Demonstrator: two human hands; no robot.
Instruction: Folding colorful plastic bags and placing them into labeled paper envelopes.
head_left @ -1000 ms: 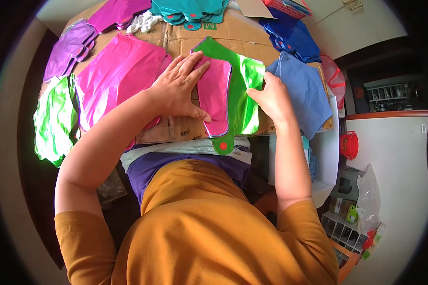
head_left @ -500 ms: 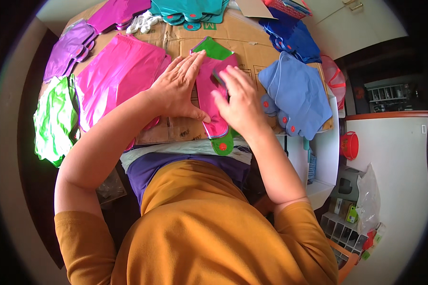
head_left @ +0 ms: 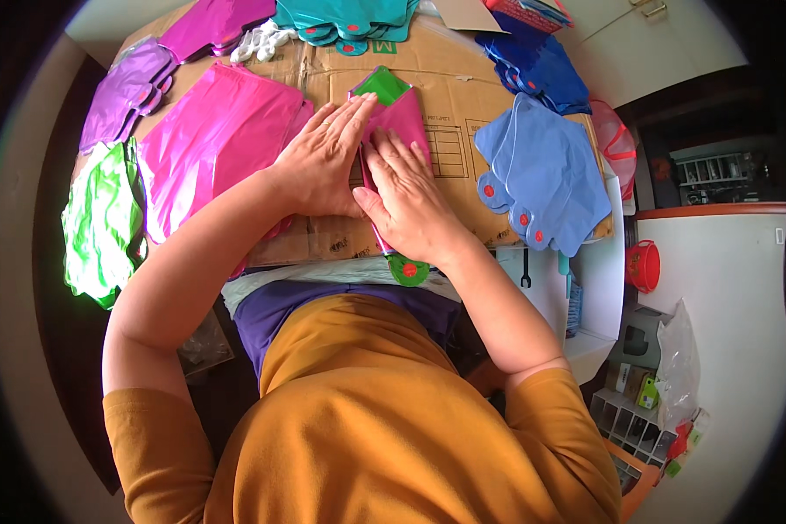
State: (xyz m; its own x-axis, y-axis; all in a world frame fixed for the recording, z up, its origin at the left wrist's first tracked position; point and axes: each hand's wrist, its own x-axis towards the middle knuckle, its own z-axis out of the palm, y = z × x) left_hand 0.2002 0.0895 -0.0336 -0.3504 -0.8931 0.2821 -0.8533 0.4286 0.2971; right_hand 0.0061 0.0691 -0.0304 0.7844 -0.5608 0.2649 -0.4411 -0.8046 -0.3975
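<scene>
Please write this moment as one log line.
left hand: on pink-green sheet | right hand: on same sheet | light-blue sheets: at right

White cupboard upper right — pale wall left.

Right hand moved onto foil piece; green right flap folded over, pink outward; blue tabs uncovered.

The right grip covers the middle of the pink-and-green foil. Upper picture edge cuts off the teal stack. Small print on the cardboard worktop: illegible.
</scene>
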